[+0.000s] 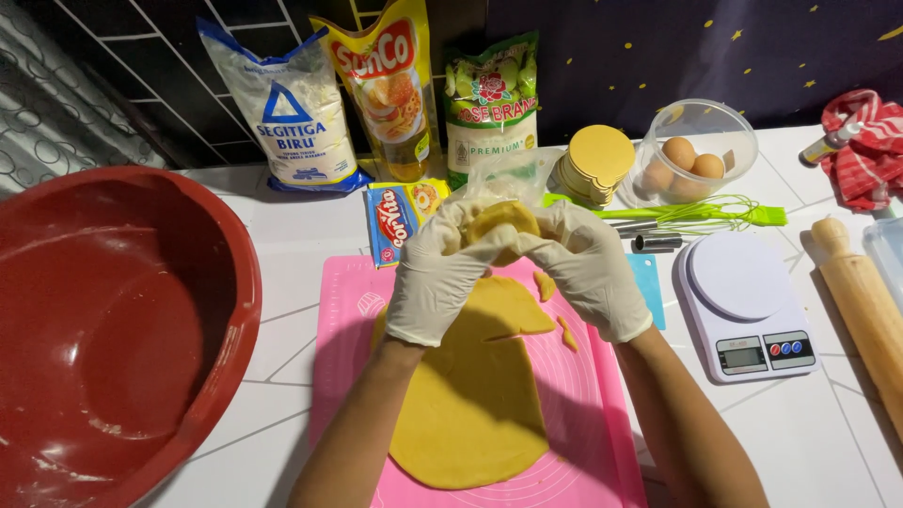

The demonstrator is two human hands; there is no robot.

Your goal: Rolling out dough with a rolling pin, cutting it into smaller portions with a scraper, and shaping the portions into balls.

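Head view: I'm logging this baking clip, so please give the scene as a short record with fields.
left hand: gloved left hand, fingers pinching a dough piece
right hand: gloved right hand, fingers on the same piece
hand height: both raised above the mat
below hands: rolled dough sheet on pink mat
left of mat: red basin
right of mat: kitchen scale, rolling pin
behind: three upright pouches, bowl of eggs, green whisk
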